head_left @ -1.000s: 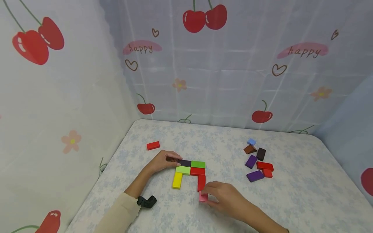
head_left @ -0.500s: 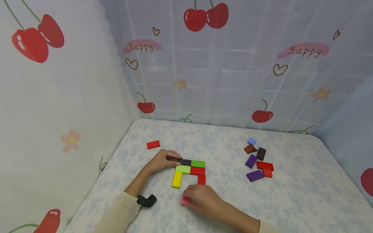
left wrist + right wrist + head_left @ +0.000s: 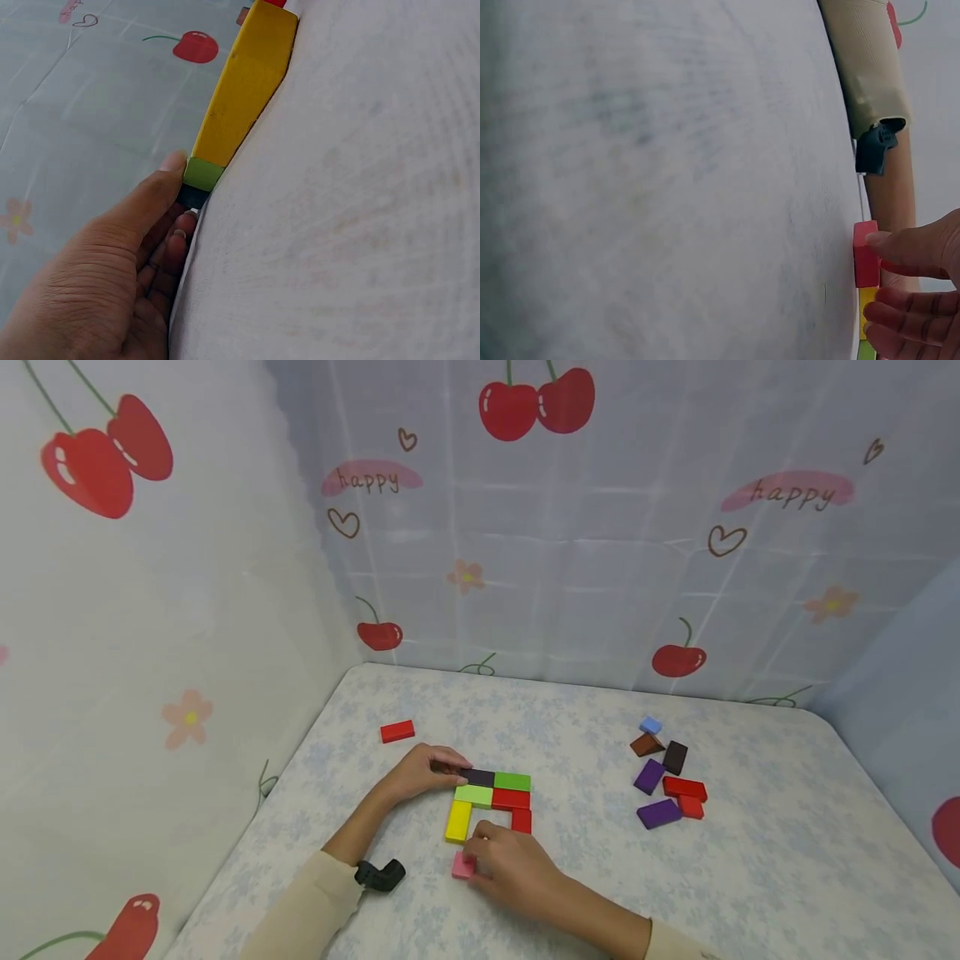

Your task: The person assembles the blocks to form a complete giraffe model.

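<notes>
A pink block (image 3: 462,865) lies at the near end of the yellow block (image 3: 458,822), and my right hand (image 3: 517,868) pinches it between thumb and fingers. In the right wrist view the thumb touches the pink block (image 3: 866,255). My left hand (image 3: 423,774) holds the left end of the black block (image 3: 480,777), its thumb by the light green block (image 3: 474,796). Flat beside these lie a green block (image 3: 513,782) and a red block (image 3: 512,799). A second red block (image 3: 521,821) runs toward me, its near end hidden by my right hand.
A lone red block (image 3: 397,732) lies at the back left. On the right is a loose group: a blue block (image 3: 650,725), a brown block (image 3: 647,744), a dark block (image 3: 676,758), a purple block (image 3: 659,814) and others. A patterned curtain (image 3: 555,552) borders the table.
My right hand has carried the pink block leftward, from the near end of the red block to the near end of the yellow one. My left hand has stayed at the black block.
</notes>
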Demonstrator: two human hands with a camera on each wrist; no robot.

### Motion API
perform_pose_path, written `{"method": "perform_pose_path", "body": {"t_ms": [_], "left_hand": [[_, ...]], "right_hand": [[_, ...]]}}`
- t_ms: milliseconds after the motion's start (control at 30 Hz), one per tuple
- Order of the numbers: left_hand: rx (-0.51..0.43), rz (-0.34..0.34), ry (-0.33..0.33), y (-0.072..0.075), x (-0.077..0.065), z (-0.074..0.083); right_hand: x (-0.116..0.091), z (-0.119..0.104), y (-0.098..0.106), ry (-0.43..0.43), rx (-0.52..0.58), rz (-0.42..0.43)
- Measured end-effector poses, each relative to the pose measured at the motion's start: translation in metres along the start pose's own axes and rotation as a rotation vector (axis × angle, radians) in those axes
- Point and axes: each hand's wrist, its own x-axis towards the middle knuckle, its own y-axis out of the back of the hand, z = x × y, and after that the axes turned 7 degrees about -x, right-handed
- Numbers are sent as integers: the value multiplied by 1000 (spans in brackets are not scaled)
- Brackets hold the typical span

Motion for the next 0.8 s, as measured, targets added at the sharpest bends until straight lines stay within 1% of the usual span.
{"method": "perform_pose_path", "body": {"t_ms": [133, 367, 633, 800], "left_hand": [[12, 9, 5, 0, 2, -2], [36, 10, 16, 2, 9, -33], [24, 3, 6, 2, 9, -34], [26, 4, 4, 2, 9, -33]], "right_hand": [[1, 0, 2, -15, 19, -23], [10, -1, -1, -5, 38, -41], [15, 0, -5, 26, 31, 4], [19, -1, -4, 14, 23, 4]]}}
